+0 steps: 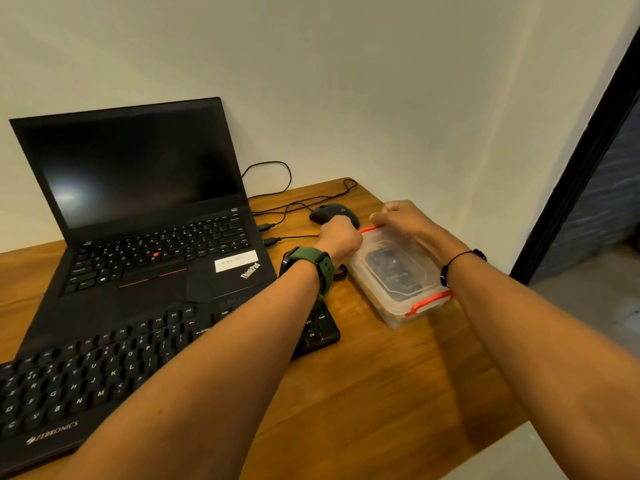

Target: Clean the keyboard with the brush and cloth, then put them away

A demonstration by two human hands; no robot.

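wooden table, laptop, keyboard, mouse, clear plastic box on it

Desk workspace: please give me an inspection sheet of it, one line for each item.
Surface: wooden desk, against a pale wall.
Job's things: black keyboard at the front left; clear plastic box with red latches, lid on, dark contents inside; brush and cloth not identifiable.
Clutter: open laptop, screen dark; black mouse.
Hands: left hand and right hand both grip the box's far end at the latch.
Cables: black cables run from the laptop's side plugs.
Surroundings: dark door frame on the right.
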